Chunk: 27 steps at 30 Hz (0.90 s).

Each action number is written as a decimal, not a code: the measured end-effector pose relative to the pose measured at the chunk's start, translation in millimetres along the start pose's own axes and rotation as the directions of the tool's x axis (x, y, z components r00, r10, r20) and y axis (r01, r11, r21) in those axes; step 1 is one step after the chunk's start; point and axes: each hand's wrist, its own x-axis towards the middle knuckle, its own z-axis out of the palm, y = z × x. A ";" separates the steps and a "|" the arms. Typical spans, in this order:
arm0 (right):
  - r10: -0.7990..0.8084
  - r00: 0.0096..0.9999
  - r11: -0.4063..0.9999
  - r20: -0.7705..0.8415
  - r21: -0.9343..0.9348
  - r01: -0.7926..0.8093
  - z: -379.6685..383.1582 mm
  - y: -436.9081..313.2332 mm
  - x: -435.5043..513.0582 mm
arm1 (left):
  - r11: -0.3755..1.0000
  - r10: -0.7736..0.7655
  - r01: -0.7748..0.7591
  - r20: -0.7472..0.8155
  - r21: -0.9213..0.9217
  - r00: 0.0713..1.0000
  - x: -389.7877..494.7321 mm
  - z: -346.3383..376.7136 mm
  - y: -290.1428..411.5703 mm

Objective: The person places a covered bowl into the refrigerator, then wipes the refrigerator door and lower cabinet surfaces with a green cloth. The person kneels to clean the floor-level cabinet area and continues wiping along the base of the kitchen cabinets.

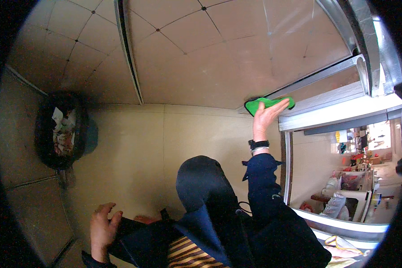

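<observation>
My right hand [267, 115] presses a green cloth with dark edging [253, 106] at the corner where the shiny panel meets the metal trim and the window-like frame. The fingers lie over the cloth, and a black band [258, 144] circles the wrist. At the lower left, my left hand [103, 226] holds nothing, with its thumb and fingers apart and slightly curled. It is close to a dark-clothed leg [134, 238]. A dark rounded form [202, 184], probably my clothed knee, covers part of the beige surface [130, 140].
A black-lined waste bin [82, 130] holding crumpled refuse stands at the left. Glossy tile-patterned panels [194, 73] span the top, divided by a dark strip [129, 50]. Through the white-framed opening [288, 167] at the right is a cluttered room. Cloths [343, 249] lie at lower right.
</observation>
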 end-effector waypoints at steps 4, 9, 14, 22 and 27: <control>-0.181 0.959 0.983 -0.216 -0.001 0.185 -62.7 -26.3 77.4 | 0.999 0.017 -0.017 -0.015 -0.027 1.000 9.3 0.7 -5.4; -0.348 0.824 0.934 -0.447 -0.094 0.344 -143.7 -78.6 201.8 | 0.991 0.114 -0.116 -0.037 -0.071 0.993 20.4 1.0 -17.5; -0.421 0.674 0.902 -0.606 -0.201 0.383 -194.6 -103.1 273.9 | 0.983 0.137 -0.140 -0.033 -0.117 0.990 24.8 3.0 -19.1; -0.319 0.813 0.942 -0.487 -0.255 0.217 -82.9 -42.9 176.5 | 0.994 0.091 -0.092 -0.023 -0.054 0.996 17.8 -5.0 -3.2; -0.041 0.954 0.968 -0.298 -0.250 -0.036 19.1 11.4 35.2 | 0.997 0.053 -0.055 -0.038 -0.058 0.998 13.5 -1.2 -1.5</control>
